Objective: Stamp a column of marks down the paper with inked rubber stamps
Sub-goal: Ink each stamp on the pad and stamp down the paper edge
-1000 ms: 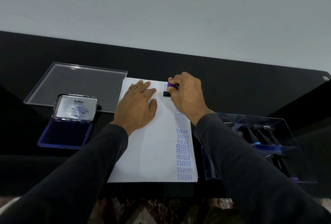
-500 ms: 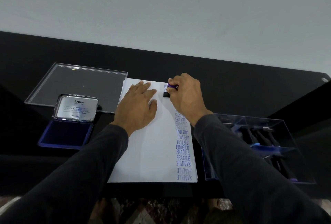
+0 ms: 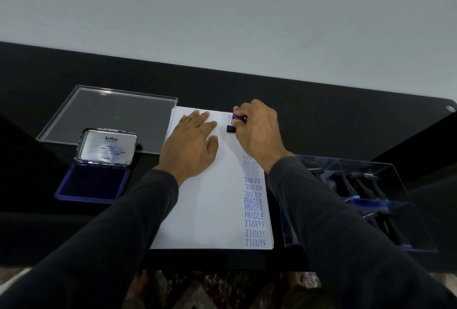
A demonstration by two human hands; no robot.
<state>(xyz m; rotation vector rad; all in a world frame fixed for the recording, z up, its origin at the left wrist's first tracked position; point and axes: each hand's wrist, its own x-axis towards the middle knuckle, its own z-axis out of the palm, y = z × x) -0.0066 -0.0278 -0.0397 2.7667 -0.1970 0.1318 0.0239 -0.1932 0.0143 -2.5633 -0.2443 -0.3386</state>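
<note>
Purple-handled stamp (image 3: 238, 118), gripped in the right hand (image 3: 257, 133), presses down near the paper (image 3: 212, 200) top, likely extending the column. Left hand (image 3: 190, 145) lies flat with straight fingers, seemingly pinning the sheet.

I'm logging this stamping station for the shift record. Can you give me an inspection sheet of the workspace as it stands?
Surface: black table, glossy.
Job's things: white paper with a blue stamped column along its right edge; stamp near the sheet's far end; open ink pad.
Clutter: clear lid lying flat; clear box of spare stamps.
Grip: left hand flat on the paper; right hand holds the stamp.
Cables: nothing seen.
Surroundings: plain pale wall; patterned floor.
</note>
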